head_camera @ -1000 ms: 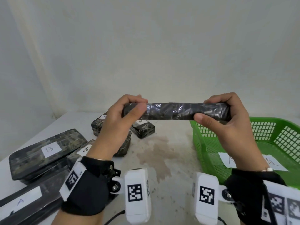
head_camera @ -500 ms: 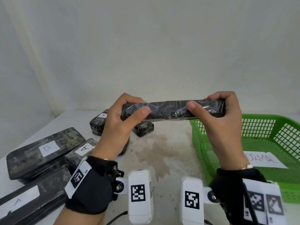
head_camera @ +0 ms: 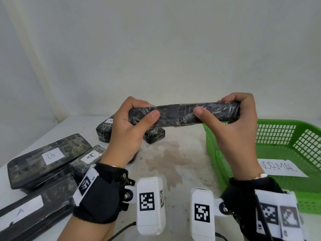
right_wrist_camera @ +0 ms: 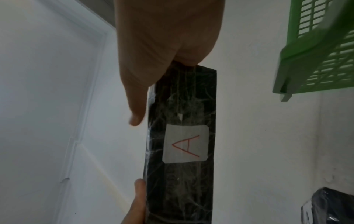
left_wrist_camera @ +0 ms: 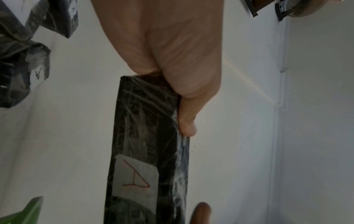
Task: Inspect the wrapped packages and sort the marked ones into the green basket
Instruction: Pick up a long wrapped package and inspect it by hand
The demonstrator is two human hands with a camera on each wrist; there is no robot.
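A long black package [head_camera: 184, 114] wrapped in clear film is held level above the table, edge toward me. My left hand [head_camera: 132, 126] grips its left end and my right hand [head_camera: 232, 122] grips its right end, thumbs on the near side. Its underside carries a white label with a red letter A [right_wrist_camera: 185, 145], seen in both wrist views [left_wrist_camera: 134, 175]. The green basket [head_camera: 284, 136] stands on the table at the right, below my right hand, with a paper reading NORMAL [head_camera: 281, 168] on its floor.
Several more wrapped black packages lie on the white table at the left: one labelled B [head_camera: 46, 157], ones labelled A [head_camera: 88, 157] [head_camera: 22, 211], and two smaller ones [head_camera: 104, 133] [head_camera: 154, 135] behind my left hand. A brownish stain [head_camera: 166, 153] marks the table's middle.
Both hands have lifted the package slightly and my right thumb has slid leftward along its near side. The paper in the basket now shows more of its writing.
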